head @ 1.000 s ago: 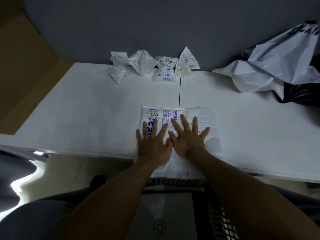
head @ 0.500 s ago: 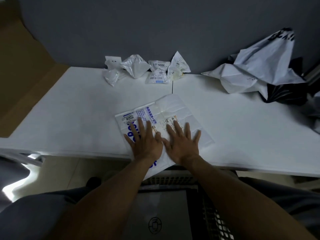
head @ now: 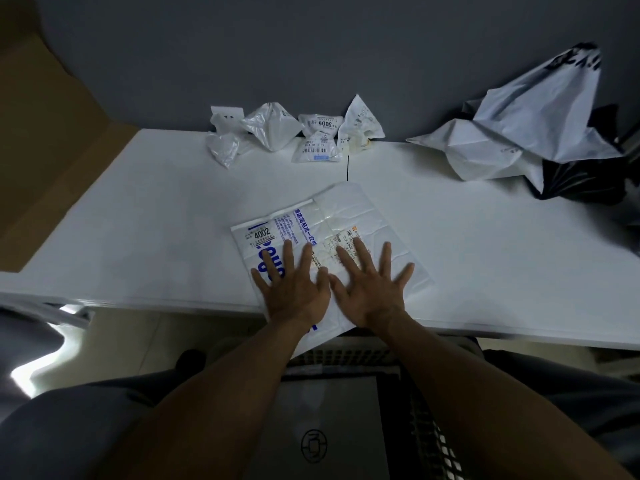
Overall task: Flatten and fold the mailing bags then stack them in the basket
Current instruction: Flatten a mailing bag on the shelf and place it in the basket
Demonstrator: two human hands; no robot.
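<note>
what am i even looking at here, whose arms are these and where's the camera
There is no machine: the camera sits on a person's head, looking down at their own bare arms. The left hand and right hand lie open, palms down, pressing a flat white plastic mailing bag with blue print onto the white table. Nothing is gripped. At the back edge sit small crumpled white bags, and to the right a large crumpled white bag on something black. Below the table edge is a dark mesh basket holding a grey flat bag.
</note>
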